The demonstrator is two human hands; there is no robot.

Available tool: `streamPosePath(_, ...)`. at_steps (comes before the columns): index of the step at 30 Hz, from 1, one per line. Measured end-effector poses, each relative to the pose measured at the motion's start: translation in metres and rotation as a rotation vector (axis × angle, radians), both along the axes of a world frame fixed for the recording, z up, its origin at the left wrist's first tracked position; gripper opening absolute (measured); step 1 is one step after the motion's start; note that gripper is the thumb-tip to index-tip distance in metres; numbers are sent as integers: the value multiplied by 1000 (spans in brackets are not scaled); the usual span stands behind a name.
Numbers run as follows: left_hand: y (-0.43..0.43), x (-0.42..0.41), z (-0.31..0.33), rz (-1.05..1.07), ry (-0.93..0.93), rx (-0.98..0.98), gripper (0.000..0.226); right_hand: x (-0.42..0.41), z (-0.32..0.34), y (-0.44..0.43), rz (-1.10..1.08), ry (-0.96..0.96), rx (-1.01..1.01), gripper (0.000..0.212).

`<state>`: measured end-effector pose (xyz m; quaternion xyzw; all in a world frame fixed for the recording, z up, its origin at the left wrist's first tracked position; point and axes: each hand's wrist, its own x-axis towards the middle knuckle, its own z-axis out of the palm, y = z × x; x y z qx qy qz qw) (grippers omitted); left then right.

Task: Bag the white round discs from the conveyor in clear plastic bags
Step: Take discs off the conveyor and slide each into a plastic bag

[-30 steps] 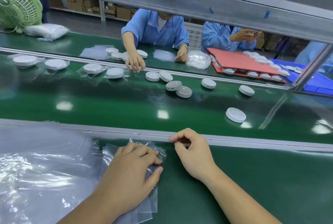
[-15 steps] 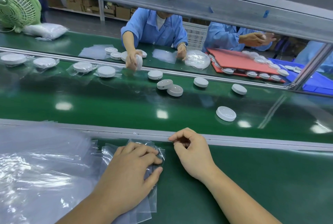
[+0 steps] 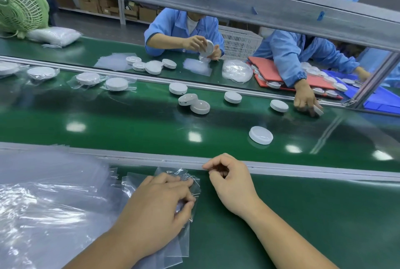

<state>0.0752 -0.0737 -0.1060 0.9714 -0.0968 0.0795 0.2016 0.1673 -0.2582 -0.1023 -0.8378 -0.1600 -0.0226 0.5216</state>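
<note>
Several white round discs lie on the green conveyor (image 3: pixel 129 130). The nearest disc (image 3: pixel 260 135) sits beyond my right hand, and a touching pair (image 3: pixel 194 103) lies farther back. My left hand (image 3: pixel 160 208) rests on a small stack of clear plastic bags (image 3: pixel 173 245) on the near table, and its fingertips curl and pinch the crumpled top bag. Beside the metal rail (image 3: pixel 303 171), my right hand (image 3: pixel 229 184) rests with fingers curled under, holding nothing.
A heap of larger clear bags (image 3: pixel 43 193) covers the near table's left. Bagged discs (image 3: pixel 116 84) ride the belt's far left. Two people in blue work across it, one hand (image 3: pixel 305 99) on the belt. A green fan (image 3: pixel 19 6) stands far left.
The discs have drifted left along the belt. My left fingers have curled and crumpled the top bag. Across the belt, one person lifted a disc and another reached onto the belt.
</note>
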Motion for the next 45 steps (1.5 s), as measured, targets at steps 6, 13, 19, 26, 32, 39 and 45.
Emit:
streamPosePath(6, 7, 1, 14, -78, 63, 85, 31, 0, 0, 0, 9, -7, 14, 47)
streamPosePath(13, 13, 6, 14, -84, 13, 30, 30, 3, -3, 1, 5, 6, 13, 42)
streamPosePath(19, 13, 8, 8, -44, -37, 31, 32, 29, 1, -14, -214, -358, -311, 53)
streamPosePath(26, 10, 7, 12, -41, -34, 15, 25, 135, 17, -66, -204, 80, -761, 70)
streamPosePath(32, 10, 8, 11, 11, -57, -207, 25, 141, 13, -54, -225, -261, -907, 34)
streamPosePath(39, 6, 5, 21, 70, -124, -229, 22, 134, 10, -47, -82, -90, -852, 68)
streamPosePath(45, 8, 4, 24, 107, -142, -250, 17, 150, 2, -20, -158, -172, -941, 54)
